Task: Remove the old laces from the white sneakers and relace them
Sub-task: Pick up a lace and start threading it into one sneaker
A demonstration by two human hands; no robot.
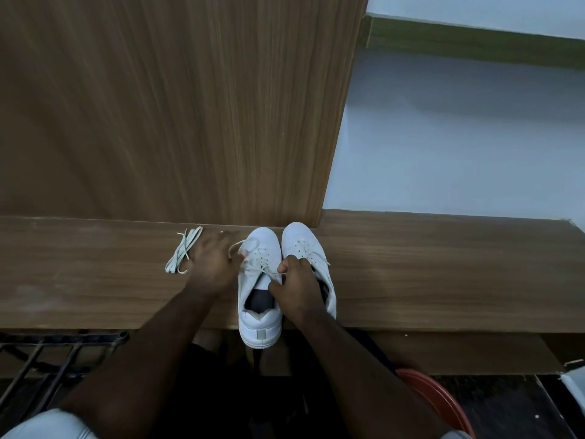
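sneakers: pair of white low-top sneakers (260, 299) side by side on the brown wooden counter (443, 274), heels at its near edge.
lace: thin soft cord, light; best pinched near the tip.
right hand (297, 285): grip pinching the lace.
left hand (212, 264): blurred, grip unclear.
spare: loose pale laces (183, 251) left; open room both sides.

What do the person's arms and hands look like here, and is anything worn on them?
Both forearms are bare from elbow to wrist: no watch, band or glove shows. The left hand is blurred, so rings cannot be ruled out there; the right hand shows none. Light, pale sleeve edges appear at the bottom corners of the frame, near the upper arms.
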